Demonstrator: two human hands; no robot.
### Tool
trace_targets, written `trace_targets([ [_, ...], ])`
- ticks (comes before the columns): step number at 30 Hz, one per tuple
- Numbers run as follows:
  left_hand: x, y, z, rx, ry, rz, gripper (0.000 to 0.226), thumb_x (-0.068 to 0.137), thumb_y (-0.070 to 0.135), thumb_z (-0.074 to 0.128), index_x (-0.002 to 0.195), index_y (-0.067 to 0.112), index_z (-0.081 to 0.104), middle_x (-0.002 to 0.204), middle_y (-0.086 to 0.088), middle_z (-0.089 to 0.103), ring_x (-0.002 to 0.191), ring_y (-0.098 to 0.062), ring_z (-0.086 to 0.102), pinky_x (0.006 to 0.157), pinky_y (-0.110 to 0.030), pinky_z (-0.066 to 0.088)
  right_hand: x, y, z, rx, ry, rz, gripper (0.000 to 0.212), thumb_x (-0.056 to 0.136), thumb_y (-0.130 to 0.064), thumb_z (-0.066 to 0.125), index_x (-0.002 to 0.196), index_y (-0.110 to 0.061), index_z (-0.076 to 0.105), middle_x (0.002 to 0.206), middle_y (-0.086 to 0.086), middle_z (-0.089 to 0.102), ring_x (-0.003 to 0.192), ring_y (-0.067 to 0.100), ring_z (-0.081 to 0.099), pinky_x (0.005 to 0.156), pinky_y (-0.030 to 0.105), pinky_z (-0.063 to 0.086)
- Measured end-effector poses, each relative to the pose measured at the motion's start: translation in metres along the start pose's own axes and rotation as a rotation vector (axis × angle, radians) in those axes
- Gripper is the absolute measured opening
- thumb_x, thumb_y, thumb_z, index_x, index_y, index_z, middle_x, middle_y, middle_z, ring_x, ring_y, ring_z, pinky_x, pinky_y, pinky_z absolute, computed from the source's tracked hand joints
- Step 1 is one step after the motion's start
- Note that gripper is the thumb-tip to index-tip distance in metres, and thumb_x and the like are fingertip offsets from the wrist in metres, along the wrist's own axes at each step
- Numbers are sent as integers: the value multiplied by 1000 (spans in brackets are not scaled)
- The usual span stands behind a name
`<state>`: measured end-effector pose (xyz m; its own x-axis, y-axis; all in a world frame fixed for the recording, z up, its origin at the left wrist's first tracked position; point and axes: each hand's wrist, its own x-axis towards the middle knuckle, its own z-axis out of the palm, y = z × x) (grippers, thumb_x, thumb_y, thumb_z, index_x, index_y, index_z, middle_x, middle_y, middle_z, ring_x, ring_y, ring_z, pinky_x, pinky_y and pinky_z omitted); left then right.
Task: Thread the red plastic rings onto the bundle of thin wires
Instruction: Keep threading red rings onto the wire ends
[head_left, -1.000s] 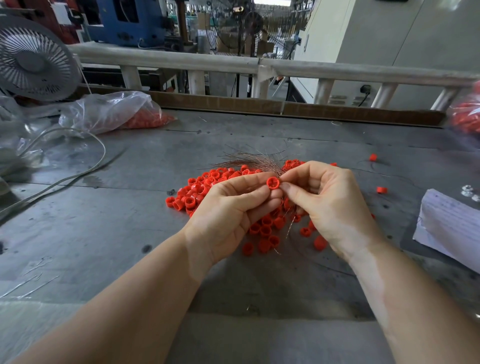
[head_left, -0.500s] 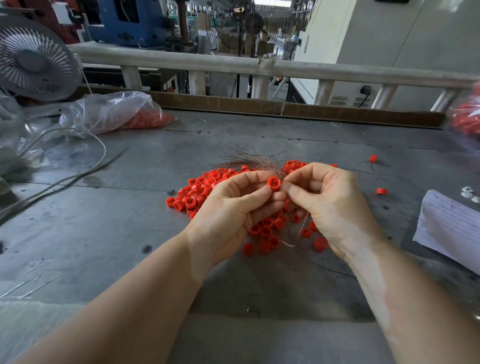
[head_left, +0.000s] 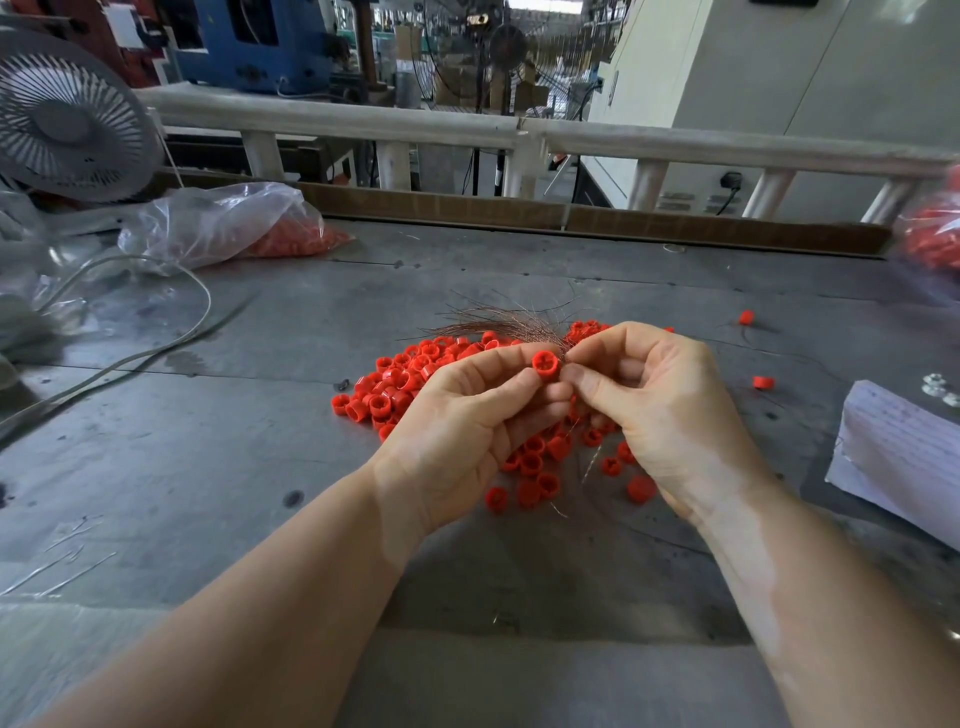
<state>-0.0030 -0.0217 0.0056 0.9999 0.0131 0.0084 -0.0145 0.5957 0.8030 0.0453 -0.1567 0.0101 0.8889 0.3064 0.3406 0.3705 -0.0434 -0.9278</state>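
Pinching red ring (head_left: 545, 363) between thumb and forefinger, left hand (head_left: 467, 436) holds it above ring pile (head_left: 405, 384) at bench (head_left: 182, 467) middle; right hand (head_left: 670, 415) pinches wire bundle (head_left: 498, 325) beside ring.

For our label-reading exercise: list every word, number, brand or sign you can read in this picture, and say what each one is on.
No text here can be read.
Paper at the right edge: faint lines of writing, too blurred to read.
Blue machine at the back: no legible marking.
Red rings and plastic bag: no print visible.
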Motion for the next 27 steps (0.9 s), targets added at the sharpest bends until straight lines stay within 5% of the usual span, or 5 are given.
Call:
trace_targets([
  [13, 2, -1, -1, -67, 3, -6, 22, 76, 4, 53, 94, -1, 63, 77, -9, 69, 71, -11, 67, 72, -21, 57, 0, 1, 0, -16, 8, 24, 16, 81, -4, 69, 78, -19, 63, 61, -8, 68, 53, 0, 57, 48, 13, 44],
  [18, 2, -2, -2, -87, 25, -16, 18, 90, -2, 45, 95, -2, 63, 78, -10, 70, 72, -11, 68, 73, -21, 57, 0, 2, 1, -40, -5, 28, 19, 82, -2, 67, 77, -20, 62, 61, -7, 68, 55, 4, 56, 47, 15, 44],
  [27, 1, -1, 0, -115, 28, -23, 17, 83, 1, 51, 94, -3, 63, 83, -12, 71, 74, -12, 69, 69, -20, 57, 0, 3, 1, -61, -42, 26, 18, 83, -2, 67, 79, -20, 63, 66, -7, 71, 59, -1, 61, 53, 12, 45],
])
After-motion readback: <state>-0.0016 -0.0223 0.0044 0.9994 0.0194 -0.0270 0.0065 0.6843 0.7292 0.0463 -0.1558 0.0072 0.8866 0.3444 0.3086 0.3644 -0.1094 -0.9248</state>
